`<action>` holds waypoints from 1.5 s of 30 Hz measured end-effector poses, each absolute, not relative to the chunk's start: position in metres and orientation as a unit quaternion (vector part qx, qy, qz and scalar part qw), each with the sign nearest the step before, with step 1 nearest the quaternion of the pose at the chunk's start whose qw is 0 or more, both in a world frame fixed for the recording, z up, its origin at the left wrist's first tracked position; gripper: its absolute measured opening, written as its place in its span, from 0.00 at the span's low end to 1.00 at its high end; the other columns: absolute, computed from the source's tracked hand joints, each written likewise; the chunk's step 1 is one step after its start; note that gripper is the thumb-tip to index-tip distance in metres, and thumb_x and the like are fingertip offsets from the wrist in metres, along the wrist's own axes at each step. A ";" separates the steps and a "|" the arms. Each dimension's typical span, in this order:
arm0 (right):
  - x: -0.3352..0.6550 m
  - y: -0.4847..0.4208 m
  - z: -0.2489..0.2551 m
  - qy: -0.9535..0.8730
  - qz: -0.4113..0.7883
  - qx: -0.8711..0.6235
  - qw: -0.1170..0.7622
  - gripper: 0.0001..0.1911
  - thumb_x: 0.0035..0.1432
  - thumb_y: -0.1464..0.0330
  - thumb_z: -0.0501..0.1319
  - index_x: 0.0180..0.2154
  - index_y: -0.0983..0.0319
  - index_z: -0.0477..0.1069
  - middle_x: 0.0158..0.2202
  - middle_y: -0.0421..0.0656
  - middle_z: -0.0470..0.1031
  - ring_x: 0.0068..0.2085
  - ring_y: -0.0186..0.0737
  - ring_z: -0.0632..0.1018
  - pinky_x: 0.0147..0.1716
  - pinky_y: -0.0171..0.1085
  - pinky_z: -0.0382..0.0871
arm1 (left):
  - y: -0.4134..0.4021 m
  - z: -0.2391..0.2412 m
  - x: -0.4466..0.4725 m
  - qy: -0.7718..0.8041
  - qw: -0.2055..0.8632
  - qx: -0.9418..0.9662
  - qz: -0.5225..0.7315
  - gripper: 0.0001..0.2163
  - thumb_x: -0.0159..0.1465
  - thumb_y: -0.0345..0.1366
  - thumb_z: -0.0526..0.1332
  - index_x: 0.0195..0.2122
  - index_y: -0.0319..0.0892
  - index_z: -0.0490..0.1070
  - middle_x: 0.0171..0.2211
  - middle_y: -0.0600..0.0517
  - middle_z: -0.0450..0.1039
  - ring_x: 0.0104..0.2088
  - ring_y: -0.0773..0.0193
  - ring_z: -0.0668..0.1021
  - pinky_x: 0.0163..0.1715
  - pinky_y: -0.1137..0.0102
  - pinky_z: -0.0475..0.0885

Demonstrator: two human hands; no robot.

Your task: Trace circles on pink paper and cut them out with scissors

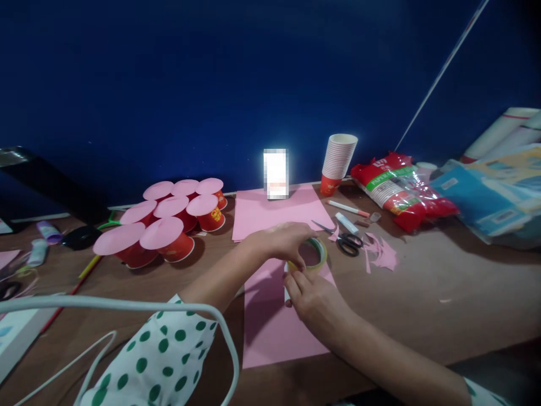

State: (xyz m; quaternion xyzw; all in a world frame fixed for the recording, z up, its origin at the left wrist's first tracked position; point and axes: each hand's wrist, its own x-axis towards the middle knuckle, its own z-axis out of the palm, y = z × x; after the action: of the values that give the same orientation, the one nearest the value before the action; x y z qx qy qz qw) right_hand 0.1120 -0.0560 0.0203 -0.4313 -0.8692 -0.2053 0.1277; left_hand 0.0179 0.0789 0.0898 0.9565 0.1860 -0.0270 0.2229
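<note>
My left hand (282, 239) grips a roll of clear tape with a green-yellow rim (318, 252), held over a pink sheet of paper (274, 327) on the wooden table. My right hand (311, 298) sits just in front of the roll, fingers pinched at its edge on what looks like the tape's loose end. Both hands meet above the top of the near pink sheet. A second pink sheet (262, 214) lies further back.
Several upturned red paper cups with pink discs (169, 223) stand at the left. Black scissors (349, 243), pink scraps (382, 254), a pen (349, 208), a stack of white cups (338, 163) and a red packet (397, 189) lie to the right.
</note>
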 end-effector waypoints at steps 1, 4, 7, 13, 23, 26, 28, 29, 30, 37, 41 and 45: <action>0.111 -0.056 0.020 -0.870 -0.196 -0.438 0.113 0.13 0.58 0.75 0.56 0.43 0.78 0.70 0.35 0.58 0.76 0.34 0.48 0.76 0.33 0.44 0.72 | 0.079 0.090 0.018 0.186 0.222 0.957 -0.027 0.25 0.48 0.35 0.68 0.48 0.43 0.66 0.48 0.47 0.69 0.47 0.55 0.71 0.45 0.66 0.65; 0.110 -0.056 0.019 -0.872 -0.173 -0.451 0.081 0.14 0.57 0.76 0.58 0.45 0.77 0.69 0.35 0.57 0.75 0.36 0.50 0.76 0.32 0.44 0.73 | 0.078 0.091 0.019 0.186 0.221 0.957 -0.029 0.26 0.48 0.35 0.68 0.49 0.43 0.66 0.47 0.47 0.70 0.46 0.55 0.72 0.44 0.65 0.66; 0.110 -0.056 0.021 -0.875 -0.159 -0.451 0.075 0.14 0.58 0.73 0.58 0.45 0.77 0.69 0.36 0.58 0.75 0.37 0.50 0.76 0.33 0.44 0.73 | 0.079 0.091 0.019 0.186 0.223 0.956 -0.029 0.26 0.48 0.34 0.68 0.49 0.43 0.66 0.46 0.48 0.70 0.46 0.54 0.72 0.44 0.64 0.65; 0.115 -0.061 0.022 -0.880 -0.165 -0.438 0.085 0.17 0.60 0.68 0.58 0.45 0.78 0.69 0.36 0.59 0.76 0.37 0.50 0.77 0.34 0.43 0.73 | 0.080 0.090 0.018 0.185 0.228 0.956 -0.027 0.27 0.48 0.37 0.69 0.50 0.43 0.66 0.48 0.48 0.69 0.47 0.54 0.71 0.45 0.65 0.65; 0.138 -0.073 0.020 -0.883 -0.108 -0.429 0.156 0.17 0.55 0.72 0.62 0.46 0.75 0.68 0.36 0.55 0.76 0.38 0.47 0.76 0.35 0.42 0.73 | 0.078 0.092 0.016 0.187 0.236 0.953 -0.027 0.28 0.49 0.41 0.68 0.52 0.46 0.65 0.49 0.48 0.68 0.47 0.54 0.71 0.44 0.65 0.66; 0.148 -0.079 0.020 -0.877 -0.060 -0.441 0.184 0.17 0.53 0.76 0.60 0.46 0.72 0.67 0.35 0.51 0.75 0.37 0.45 0.75 0.35 0.41 0.73 | 0.078 0.091 0.016 0.188 0.238 0.952 -0.026 0.29 0.50 0.41 0.67 0.54 0.47 0.63 0.49 0.49 0.68 0.46 0.55 0.71 0.43 0.65 0.66; 0.155 -0.082 0.021 -0.870 -0.030 -0.448 0.204 0.18 0.52 0.79 0.58 0.47 0.70 0.67 0.36 0.50 0.75 0.38 0.44 0.75 0.36 0.40 0.73 | 0.079 0.091 0.015 0.191 0.238 0.952 -0.025 0.31 0.50 0.40 0.67 0.56 0.48 0.61 0.49 0.49 0.68 0.46 0.56 0.71 0.43 0.66 0.66; 0.159 -0.084 0.021 -0.866 -0.016 -0.452 0.213 0.20 0.51 0.81 0.56 0.48 0.69 0.66 0.36 0.50 0.75 0.38 0.43 0.75 0.36 0.39 0.73 | 0.079 0.091 0.015 0.191 0.240 0.952 -0.024 0.31 0.50 0.40 0.67 0.56 0.48 0.61 0.49 0.49 0.68 0.45 0.56 0.71 0.43 0.66 0.66; 0.162 -0.085 0.021 -0.862 -0.003 -0.456 0.220 0.21 0.49 0.81 0.56 0.48 0.68 0.66 0.37 0.49 0.75 0.38 0.42 0.75 0.36 0.39 0.73 | 0.079 0.091 0.015 0.191 0.243 0.951 -0.025 0.32 0.50 0.40 0.67 0.57 0.48 0.61 0.48 0.49 0.68 0.45 0.56 0.71 0.42 0.66 0.66; 0.180 -0.093 0.025 -0.835 0.056 -0.476 0.270 0.22 0.48 0.82 0.52 0.46 0.66 0.68 0.36 0.49 0.75 0.36 0.41 0.76 0.34 0.37 0.73 | 0.077 0.095 0.016 0.188 0.260 0.947 -0.028 0.32 0.50 0.40 0.68 0.56 0.48 0.61 0.49 0.49 0.68 0.46 0.55 0.71 0.43 0.66 0.65; 0.188 -0.095 0.025 -0.820 0.064 -0.491 0.288 0.20 0.52 0.81 0.52 0.47 0.65 0.68 0.36 0.48 0.76 0.34 0.39 0.76 0.31 0.36 0.74 | 0.077 0.095 0.016 0.192 0.267 0.944 -0.027 0.31 0.49 0.39 0.68 0.56 0.49 0.62 0.49 0.50 0.68 0.45 0.56 0.71 0.42 0.67 0.65; 0.194 -0.096 0.021 -0.809 0.058 -0.509 0.288 0.18 0.55 0.79 0.52 0.48 0.66 0.68 0.37 0.49 0.76 0.36 0.41 0.76 0.35 0.39 0.74 | 0.077 0.094 0.016 0.192 0.271 0.943 -0.024 0.31 0.49 0.37 0.68 0.56 0.50 0.62 0.49 0.50 0.68 0.45 0.57 0.71 0.42 0.68 0.65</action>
State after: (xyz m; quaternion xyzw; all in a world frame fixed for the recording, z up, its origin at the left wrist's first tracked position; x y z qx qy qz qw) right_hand 0.1937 -0.0956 0.0213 -0.5087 -0.8093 0.0582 0.2877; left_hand 0.0158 0.0771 0.0935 0.9430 0.1916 -0.0243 0.2712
